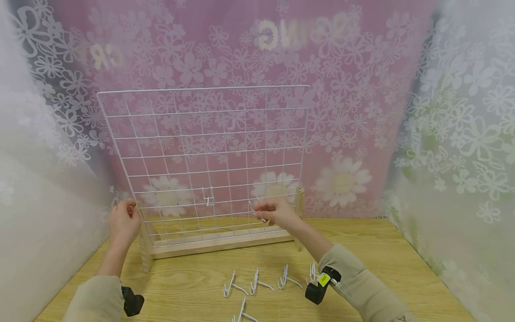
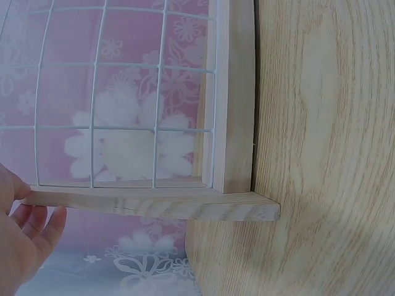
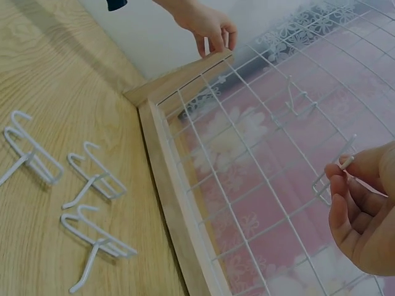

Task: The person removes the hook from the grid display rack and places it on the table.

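Observation:
A white wire grid panel (image 1: 225, 171) stands upright in a wooden stand (image 1: 225, 246). At the stand's left post, my left hand (image 1: 124, 223) pinches the wood near its top, fingers on both sides of it (image 2: 28, 231). My right hand (image 1: 279, 214) pinches a white metal hook (image 3: 347, 163) by its prong between thumb and fingertips, close in front of the grid's lower right part. The hook's wire back end (image 3: 321, 188) overlaps the grid in the right wrist view. Another white hook (image 1: 208, 197) hangs on the grid, left of my right hand.
Several loose white hooks (image 1: 256, 282) lie on the wood-grain table (image 1: 181, 290) in front of the stand, one partly behind the right wrist camera (image 1: 318, 293). A pink flowered curtain (image 1: 354, 112) hangs behind the grid, with pale flowered sheets (image 1: 474, 147) on both sides.

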Action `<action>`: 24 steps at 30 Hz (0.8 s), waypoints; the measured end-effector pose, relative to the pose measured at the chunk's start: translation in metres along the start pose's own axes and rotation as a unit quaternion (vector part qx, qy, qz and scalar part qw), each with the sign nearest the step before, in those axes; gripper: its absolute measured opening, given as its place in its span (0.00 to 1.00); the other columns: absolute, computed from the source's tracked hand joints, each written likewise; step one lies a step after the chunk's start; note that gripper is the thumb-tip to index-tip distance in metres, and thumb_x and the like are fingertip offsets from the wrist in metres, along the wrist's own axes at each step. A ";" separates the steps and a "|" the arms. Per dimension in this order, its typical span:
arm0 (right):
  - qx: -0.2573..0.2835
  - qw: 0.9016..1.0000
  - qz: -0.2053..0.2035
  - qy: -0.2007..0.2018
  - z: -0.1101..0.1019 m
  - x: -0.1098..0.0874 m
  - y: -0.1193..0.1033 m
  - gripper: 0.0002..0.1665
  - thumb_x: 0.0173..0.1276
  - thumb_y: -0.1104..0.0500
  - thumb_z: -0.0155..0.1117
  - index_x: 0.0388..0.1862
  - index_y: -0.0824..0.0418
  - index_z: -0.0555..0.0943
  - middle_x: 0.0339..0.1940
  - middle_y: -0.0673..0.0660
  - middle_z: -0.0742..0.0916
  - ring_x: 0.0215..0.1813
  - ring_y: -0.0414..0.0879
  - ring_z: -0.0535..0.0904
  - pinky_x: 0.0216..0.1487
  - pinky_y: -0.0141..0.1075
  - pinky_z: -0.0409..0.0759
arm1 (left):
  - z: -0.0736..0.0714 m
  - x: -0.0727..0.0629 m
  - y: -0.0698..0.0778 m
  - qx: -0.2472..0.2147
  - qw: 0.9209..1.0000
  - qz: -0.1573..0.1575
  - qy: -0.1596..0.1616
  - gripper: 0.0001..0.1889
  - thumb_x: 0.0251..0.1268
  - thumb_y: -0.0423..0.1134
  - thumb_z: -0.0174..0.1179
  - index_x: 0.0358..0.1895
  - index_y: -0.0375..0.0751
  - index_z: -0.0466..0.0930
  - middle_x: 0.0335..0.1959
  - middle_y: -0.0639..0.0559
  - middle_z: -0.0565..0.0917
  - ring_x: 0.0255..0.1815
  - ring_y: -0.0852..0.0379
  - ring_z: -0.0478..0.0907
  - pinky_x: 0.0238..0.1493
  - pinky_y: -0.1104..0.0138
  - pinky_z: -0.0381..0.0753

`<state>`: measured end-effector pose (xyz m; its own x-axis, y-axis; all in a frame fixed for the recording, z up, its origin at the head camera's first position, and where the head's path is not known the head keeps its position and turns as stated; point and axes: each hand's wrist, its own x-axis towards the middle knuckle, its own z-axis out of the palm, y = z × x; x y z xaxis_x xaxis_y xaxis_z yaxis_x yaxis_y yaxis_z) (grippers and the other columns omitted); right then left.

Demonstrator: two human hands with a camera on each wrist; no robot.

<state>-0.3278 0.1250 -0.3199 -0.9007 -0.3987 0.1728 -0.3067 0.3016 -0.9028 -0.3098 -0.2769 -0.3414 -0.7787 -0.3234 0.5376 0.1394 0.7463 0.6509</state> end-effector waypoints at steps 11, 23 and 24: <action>-0.020 1.000 -0.007 -0.023 -0.004 -0.018 0.019 0.15 0.65 0.63 0.59 0.48 0.70 0.79 0.35 0.59 0.85 0.34 0.51 0.77 0.33 0.42 0.77 | 0.000 0.000 0.000 -0.004 1.000 -0.001 0.006 0.13 0.61 0.27 0.45 0.48 0.23 0.68 0.38 0.31 0.69 0.41 0.37 0.67 0.42 0.48 0.67; -0.026 0.999 -0.015 -0.029 -0.001 -0.040 0.035 0.11 0.62 0.64 0.62 0.42 0.68 0.81 0.29 0.55 0.84 0.29 0.45 0.76 0.28 0.33 0.75 | 0.000 -0.001 0.001 0.003 1.000 0.003 0.005 0.12 0.62 0.27 0.45 0.47 0.24 0.68 0.37 0.31 0.69 0.40 0.37 0.67 0.41 0.48 0.67; -0.029 0.999 -0.015 -0.031 -0.001 -0.041 0.035 0.11 0.62 0.64 0.62 0.42 0.68 0.81 0.28 0.56 0.84 0.29 0.44 0.75 0.28 0.33 0.75 | 0.000 -0.001 0.001 0.003 1.000 0.003 0.006 0.12 0.62 0.27 0.45 0.47 0.24 0.68 0.37 0.31 0.69 0.40 0.37 0.67 0.41 0.48 0.67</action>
<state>-0.3016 0.1531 -0.3584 -0.8703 -0.4612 0.1730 -0.3525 0.3376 -0.8728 -0.3088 -0.2755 -0.3409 -0.7707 -0.3248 0.5482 0.1407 0.7523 0.6436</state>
